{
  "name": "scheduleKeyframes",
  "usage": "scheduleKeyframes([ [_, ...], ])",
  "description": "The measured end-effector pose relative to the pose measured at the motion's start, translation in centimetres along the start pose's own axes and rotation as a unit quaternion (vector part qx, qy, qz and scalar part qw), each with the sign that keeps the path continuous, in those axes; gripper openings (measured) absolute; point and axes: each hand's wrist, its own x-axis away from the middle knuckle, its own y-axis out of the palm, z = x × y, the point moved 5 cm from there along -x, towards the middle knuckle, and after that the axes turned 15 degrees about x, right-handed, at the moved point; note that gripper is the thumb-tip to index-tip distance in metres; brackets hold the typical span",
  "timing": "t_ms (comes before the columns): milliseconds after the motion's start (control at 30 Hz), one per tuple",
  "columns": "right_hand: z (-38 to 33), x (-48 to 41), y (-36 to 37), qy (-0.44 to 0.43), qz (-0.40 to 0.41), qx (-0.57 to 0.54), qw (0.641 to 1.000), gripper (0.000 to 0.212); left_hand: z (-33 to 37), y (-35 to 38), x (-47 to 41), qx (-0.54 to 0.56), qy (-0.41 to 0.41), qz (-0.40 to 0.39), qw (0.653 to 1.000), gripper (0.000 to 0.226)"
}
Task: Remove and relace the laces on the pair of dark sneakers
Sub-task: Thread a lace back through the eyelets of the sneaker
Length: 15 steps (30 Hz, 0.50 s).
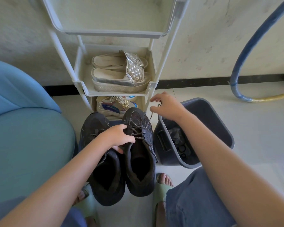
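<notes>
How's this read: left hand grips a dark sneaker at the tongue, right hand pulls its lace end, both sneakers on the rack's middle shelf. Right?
No. Head view: both sneakers stand on the floor before the rack; its middle shelf holds silver sandals. Otherwise right: left hand grips a sneaker at the tongue, right hand pulls its lace end.

The person wears faded blue denim bottoms (195, 202) with a raw, frayed hem of pale threads across the right leg; a patch of the same denim shows on the left leg (75, 217). On the feet are pale green rubber slide sandals: the right sandal (161, 191) has a broad band with bare toes (165, 179) beyond it, the left sandal (88, 205) is partly hidden. The left hand (120, 136), right hand (167, 104) and both forearms are bare
</notes>
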Motion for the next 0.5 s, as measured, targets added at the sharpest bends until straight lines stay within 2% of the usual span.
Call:
scheduleKeyframes([
  [67,-1.0,-0.1,1.0,-0.034,-0.032,0.041,0.998,0.029,-0.1,0.4,0.2,-0.023,0.010,-0.006,1.000,0.085],
  [167,-1.9,0.1,3.5,-0.050,-0.125,0.074,0.988,0.025,-0.2,1.0,0.2,-0.092,0.026,0.012,0.995,0.091],
  [233,-2.3,0.1,4.8,-0.063,-0.159,0.118,0.978,0.026,-0.2,0.9,-0.1,-0.146,0.036,0.039,0.988,0.084],
  [300,-2.6,0.1,5.2,-0.080,-0.180,0.147,0.969,0.026,-0.1,0.9,-0.3,-0.142,0.038,0.041,0.988,0.069],
  [367,-2.6,0.3,5.2,-0.083,-0.205,0.154,0.963,0.027,-0.2,1.0,-0.2,-0.115,0.028,0.024,0.993,0.065],
  [433,-2.6,0.6,5.2,-0.078,-0.225,0.149,0.960,0.031,-0.3,0.9,-0.3,-0.098,0.025,0.012,0.995,0.063],
  [500,-2.5,0.6,4.9,-0.074,-0.220,0.128,0.964,0.025,-0.5,0.8,-0.4,-0.092,0.024,0.005,0.995,0.071],
])
